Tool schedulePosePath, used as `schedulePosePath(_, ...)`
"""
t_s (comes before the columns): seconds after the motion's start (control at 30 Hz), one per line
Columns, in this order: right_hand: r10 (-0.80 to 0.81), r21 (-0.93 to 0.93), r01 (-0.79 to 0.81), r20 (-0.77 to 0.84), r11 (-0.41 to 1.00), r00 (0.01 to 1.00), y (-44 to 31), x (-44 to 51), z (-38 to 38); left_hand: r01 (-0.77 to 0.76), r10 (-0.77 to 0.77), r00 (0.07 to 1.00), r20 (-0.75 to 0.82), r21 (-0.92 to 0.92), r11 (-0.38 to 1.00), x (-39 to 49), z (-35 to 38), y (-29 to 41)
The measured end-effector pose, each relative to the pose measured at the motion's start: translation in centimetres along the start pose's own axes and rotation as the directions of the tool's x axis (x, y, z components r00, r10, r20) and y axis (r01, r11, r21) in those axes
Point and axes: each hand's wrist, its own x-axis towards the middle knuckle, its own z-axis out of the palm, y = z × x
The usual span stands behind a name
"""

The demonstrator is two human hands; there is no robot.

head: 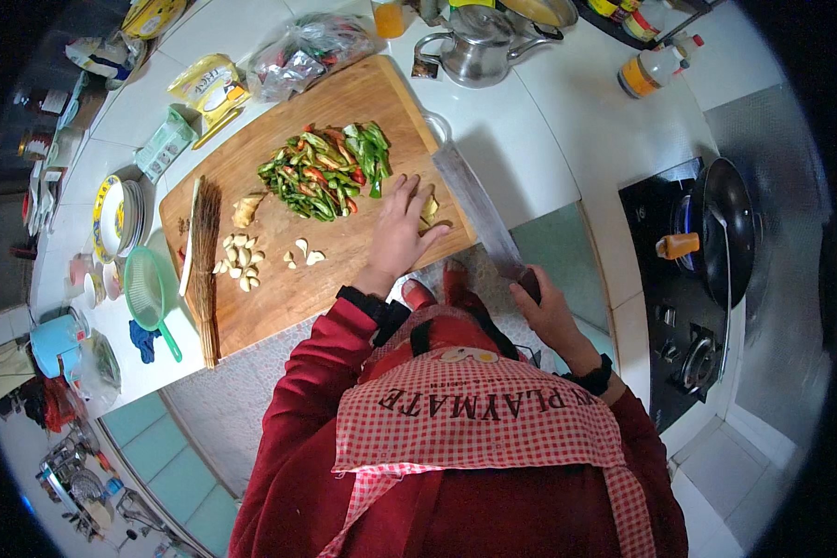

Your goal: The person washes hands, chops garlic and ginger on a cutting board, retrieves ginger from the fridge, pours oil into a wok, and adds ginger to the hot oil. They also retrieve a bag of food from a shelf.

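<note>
My left hand (401, 227) rests palm down on the wooden cutting board (349, 279), fingers spread. Its thumb and fingers lie beside a flat yellowish piece (429, 210), partly covered by the hand. In my right hand (558, 317) is the dark handle of a cleaver (476, 209), its broad blade lying along the board's right edge. Just beyond my left fingertips is a heap of sliced green and red peppers (314, 174). Peeled garlic cloves (240, 258), a few garlic pieces (310, 254) and a knob of ginger (247, 209) lie further left.
A bamboo brush (206, 272) lies across the board's left end, near a green strainer (146, 289) and stacked plates (115, 216). Behind the board are a plastic bag (314, 52) and a metal kettle (478, 49). A wok (729, 230) sits on the stove at right.
</note>
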Motion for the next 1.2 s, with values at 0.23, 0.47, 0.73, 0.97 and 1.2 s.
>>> schedulePosePath(0.23,-0.012,0.052,0.012,-0.011,0.999,1.0,-1.3,2.5,-1.3,0.022,-0.019,0.999,0.051,-0.058,0.998,-2.6,-2.0,-1.1)
schedulePosePath(0.47,-0.233,-0.229,0.205,-0.1,0.952,0.967,-5.1,10.7,0.6,-0.027,0.027,1.0,0.01,0.033,0.999,-1.8,-1.6,-0.7)
schedulePosePath(0.73,-0.407,-0.492,0.308,-0.104,0.814,0.908,-6.0,18.8,4.1,0.013,-0.017,0.997,0.07,0.055,0.998,-1.1,-1.4,-1.7)
schedulePosePath(0.97,-0.278,-0.498,0.207,-0.073,0.842,0.958,-7.3,22.0,6.8,0.038,-0.038,0.999,-0.034,-0.028,0.999,-2.8,-2.9,-1.1)
schedulePosePath(1.2,-0.486,-0.533,0.333,-0.174,0.778,0.856,-6.1,22.3,9.9,0.181,-0.196,0.979,-0.062,-0.19,0.965,-2.9,-4.4,1.4)
